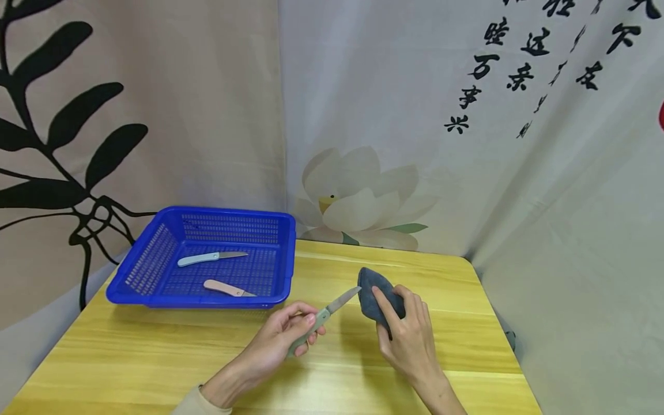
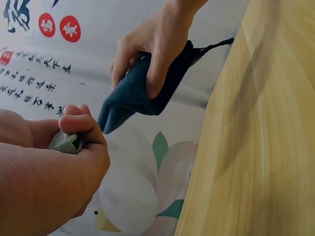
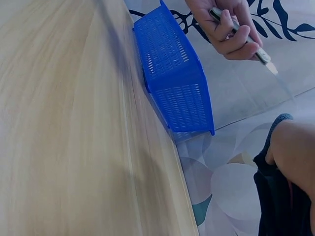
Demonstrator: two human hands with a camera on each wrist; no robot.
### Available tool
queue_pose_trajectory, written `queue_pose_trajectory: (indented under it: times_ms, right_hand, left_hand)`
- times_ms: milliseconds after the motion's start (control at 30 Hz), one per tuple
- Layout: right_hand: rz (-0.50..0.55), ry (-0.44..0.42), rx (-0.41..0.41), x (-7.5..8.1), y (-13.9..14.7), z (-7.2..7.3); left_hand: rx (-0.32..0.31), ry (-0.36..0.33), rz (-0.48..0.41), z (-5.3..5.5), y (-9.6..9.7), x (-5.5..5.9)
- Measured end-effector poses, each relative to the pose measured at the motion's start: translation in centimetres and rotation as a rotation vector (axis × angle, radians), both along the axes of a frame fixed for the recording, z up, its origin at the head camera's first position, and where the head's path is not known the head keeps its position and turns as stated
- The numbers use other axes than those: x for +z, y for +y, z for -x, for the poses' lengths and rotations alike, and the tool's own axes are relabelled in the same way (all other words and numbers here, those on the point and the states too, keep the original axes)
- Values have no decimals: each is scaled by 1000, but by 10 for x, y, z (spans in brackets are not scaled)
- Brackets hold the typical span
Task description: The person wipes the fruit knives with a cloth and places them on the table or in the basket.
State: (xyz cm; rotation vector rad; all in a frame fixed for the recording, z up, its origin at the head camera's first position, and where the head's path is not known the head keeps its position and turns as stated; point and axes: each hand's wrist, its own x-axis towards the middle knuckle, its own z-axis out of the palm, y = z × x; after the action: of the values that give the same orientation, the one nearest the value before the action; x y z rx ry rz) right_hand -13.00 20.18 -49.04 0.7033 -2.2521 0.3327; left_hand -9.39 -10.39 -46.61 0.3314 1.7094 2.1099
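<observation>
My left hand (image 1: pixel 282 334) grips the pale green handle of a folding knife (image 1: pixel 323 316), its blade unfolded and pointing up to the right. In the right wrist view the same knife (image 3: pixel 265 58) shows fingers curled round its handle. My right hand (image 1: pixel 410 331) holds a folded dark blue-grey cloth (image 1: pixel 369 300), thumb beneath and fingers over it. The blade's tip comes right to the cloth's left edge in the head view. From the left wrist, the cloth (image 2: pixel 129 93) hangs bunched in the right hand, with a thin loop trailing behind.
A blue plastic basket (image 1: pixel 199 300) stands at the table's back left. In it lie a light blue-handled knife (image 1: pixel 207 258) and a pink-handled knife (image 1: pixel 225 287), both with blades out. The wooden table (image 1: pixel 321 386) meets printed curtains behind and at the right.
</observation>
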Motion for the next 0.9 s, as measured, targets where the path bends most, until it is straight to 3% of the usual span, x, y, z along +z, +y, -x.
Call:
queue_pose_trajectory:
  times_ms: [200,367,667,900]
  right_hand:
    - [29,-3,11,3,0,-2]
    - [73,55,91,9,-7,-4]
    - [18,152,263,18,-32,-14]
    - [-56,133,269,18,-40,-21]
  left_hand:
    - [114,-43,-11,2,-3,1]
    - [152,-60,-1,4,-5,1]
    - [87,-24,27,2,-2,1]
    - [29,42,43,-1,0,3]
